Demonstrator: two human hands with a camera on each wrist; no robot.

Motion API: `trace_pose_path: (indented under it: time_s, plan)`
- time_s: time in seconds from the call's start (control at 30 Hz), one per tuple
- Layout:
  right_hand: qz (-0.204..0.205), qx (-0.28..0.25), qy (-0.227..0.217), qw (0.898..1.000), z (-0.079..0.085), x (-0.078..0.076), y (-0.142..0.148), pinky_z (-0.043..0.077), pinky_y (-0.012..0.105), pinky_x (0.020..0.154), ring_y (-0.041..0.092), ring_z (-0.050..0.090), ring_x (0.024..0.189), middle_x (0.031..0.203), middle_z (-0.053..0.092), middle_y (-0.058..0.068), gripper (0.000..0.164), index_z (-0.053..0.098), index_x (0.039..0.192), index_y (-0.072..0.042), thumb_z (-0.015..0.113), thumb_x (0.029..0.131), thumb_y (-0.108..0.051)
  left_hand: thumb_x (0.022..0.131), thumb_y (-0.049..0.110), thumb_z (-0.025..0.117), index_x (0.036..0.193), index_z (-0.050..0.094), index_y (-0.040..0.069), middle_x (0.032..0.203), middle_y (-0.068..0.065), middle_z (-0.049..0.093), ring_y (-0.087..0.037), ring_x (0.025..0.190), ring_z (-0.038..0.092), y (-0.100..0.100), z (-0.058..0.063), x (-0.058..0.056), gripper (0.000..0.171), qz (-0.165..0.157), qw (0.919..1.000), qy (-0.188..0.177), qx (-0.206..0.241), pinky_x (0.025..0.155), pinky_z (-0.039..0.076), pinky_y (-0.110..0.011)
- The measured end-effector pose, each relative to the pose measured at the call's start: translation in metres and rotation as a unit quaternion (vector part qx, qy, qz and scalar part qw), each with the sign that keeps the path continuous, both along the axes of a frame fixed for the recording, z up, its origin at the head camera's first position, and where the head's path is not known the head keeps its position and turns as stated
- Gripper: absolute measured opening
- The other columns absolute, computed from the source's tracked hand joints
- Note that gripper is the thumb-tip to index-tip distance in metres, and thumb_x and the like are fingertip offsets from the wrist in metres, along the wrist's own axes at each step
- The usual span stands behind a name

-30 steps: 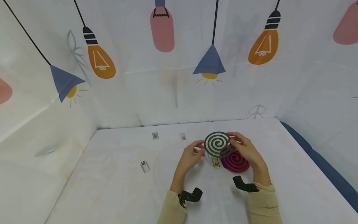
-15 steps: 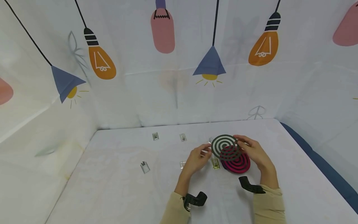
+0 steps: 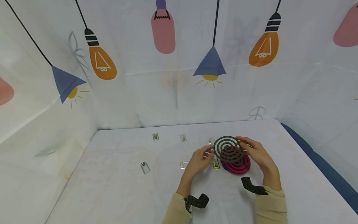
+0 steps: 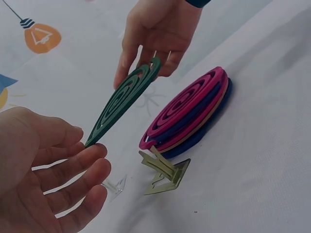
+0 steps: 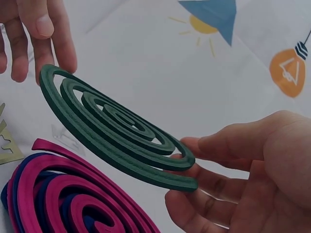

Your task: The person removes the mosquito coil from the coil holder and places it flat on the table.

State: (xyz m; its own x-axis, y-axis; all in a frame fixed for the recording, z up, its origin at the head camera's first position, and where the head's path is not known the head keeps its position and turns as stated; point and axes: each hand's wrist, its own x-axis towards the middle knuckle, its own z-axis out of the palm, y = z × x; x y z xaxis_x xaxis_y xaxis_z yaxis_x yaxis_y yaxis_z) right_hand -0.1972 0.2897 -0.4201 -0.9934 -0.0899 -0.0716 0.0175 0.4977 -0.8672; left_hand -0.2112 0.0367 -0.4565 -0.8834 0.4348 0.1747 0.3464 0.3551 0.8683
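A green mosquito coil (image 5: 87,136) is held tilted in the air between the two hands. My left hand (image 3: 199,160) pinches its left edge between thumb and fingers. The opposite edge is pinched by my right hand (image 3: 258,155), whose thumb lies on top and fingers underneath in the right wrist view. Below and partly behind it, a stack of magenta and dark blue coils (image 3: 242,168) lies on the table; the green coil hides part of this stack. Touching or very near the stack is a gold-coloured metal coil stand (image 4: 170,177) with upright prongs.
Small metal stands lie spread on the white table (image 3: 112,186): one at the back left (image 3: 155,136), a second stand (image 3: 183,137) beside it, another stand (image 3: 145,167) nearer, a stand (image 3: 184,165) by my left hand, and a stand (image 3: 212,141) behind the coil. A printed cloth (image 3: 134,93) hangs behind.
Both hands have carried the green coil to the right and slightly nearer, so it overlaps more of the magenta stack in the head view. Stands behind it and by the left hand have come into sight.
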Motion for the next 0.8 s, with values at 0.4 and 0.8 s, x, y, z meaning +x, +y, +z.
trace_pose_path:
  time_s: [0.4, 0.8]
  plan:
    - [0.002, -0.009, -0.005, 1.000, -0.0023, 0.0013, 0.0053, 0.047, 0.020, 0.084, -0.002, 0.055, 0.098, 0.137, 0.047, 0.019, 0.048, 0.040, 0.143, -0.011, 0.039, 0.102, -0.035, 0.095, 0.018, 0.055, 0.128, 0.057, 0.008, 0.107, -0.007, 0.068, -0.015, 0.095, 0.066, 0.0046, -0.0024, 0.0023, 0.035, 0.005, 0.9999, -0.008, -0.008, 0.082, 0.051, -0.021]
    - [0.002, -0.016, 0.008, 1.000, -0.0041, 0.0025, 0.0103, 0.049, 0.019, 0.082, -0.005, 0.055, 0.098, 0.137, 0.048, 0.020, 0.047, 0.042, 0.142, -0.008, 0.039, 0.102, -0.033, 0.094, 0.015, 0.054, 0.128, 0.056, 0.006, 0.108, -0.009, 0.068, -0.017, 0.097, 0.066, 0.0094, -0.0033, 0.0033, 0.035, -0.002, 0.9999, -0.011, -0.002, 0.084, 0.051, -0.021]
